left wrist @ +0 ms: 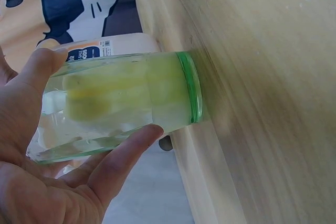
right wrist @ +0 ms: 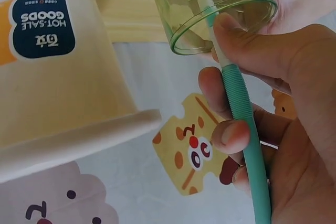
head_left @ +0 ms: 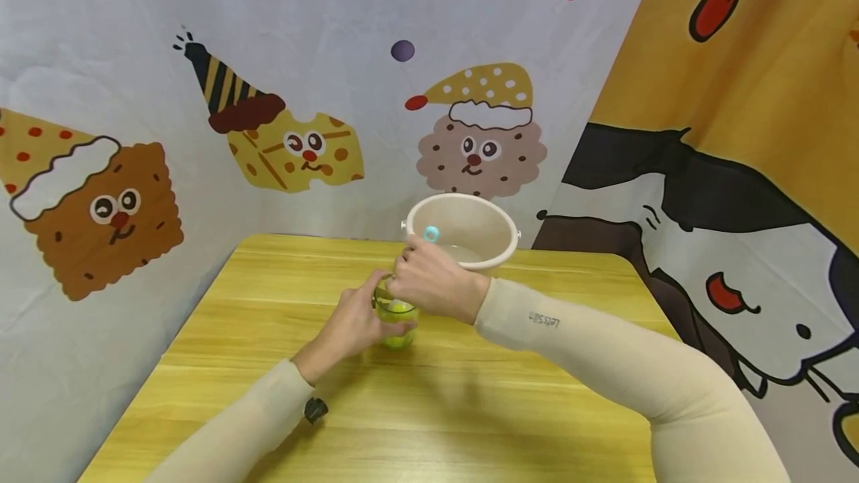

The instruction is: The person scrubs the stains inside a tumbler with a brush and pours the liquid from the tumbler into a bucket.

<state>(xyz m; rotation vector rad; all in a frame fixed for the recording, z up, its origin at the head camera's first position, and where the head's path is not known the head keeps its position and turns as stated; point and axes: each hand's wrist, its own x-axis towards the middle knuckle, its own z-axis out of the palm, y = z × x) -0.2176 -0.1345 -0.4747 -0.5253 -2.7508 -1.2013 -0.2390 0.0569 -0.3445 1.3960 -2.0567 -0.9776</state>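
My left hand [head_left: 352, 323] grips a clear green-tinted glass [head_left: 397, 335] from the side, thumb and fingers around its wall. In the left wrist view the glass [left wrist: 170, 90] has its thick green base right at the tabletop. My right hand [head_left: 435, 282] is above the rim and holds a cup brush by its teal and white handle [right wrist: 257, 169], fingers curled round the ribbed part. The handle's ring end [head_left: 432, 234] sticks up past the hand. Inside the glass shows the brush's pale yellow-green and white head [left wrist: 89, 98], blurred through the wall.
A cream bucket [head_left: 463, 218] with a dark label [right wrist: 44, 24] stands behind the glass at the table's far edge. The wooden table [head_left: 429, 423] spreads in front of the hands. A cartoon-printed cloth [head_left: 322, 36] hangs behind and on both sides.
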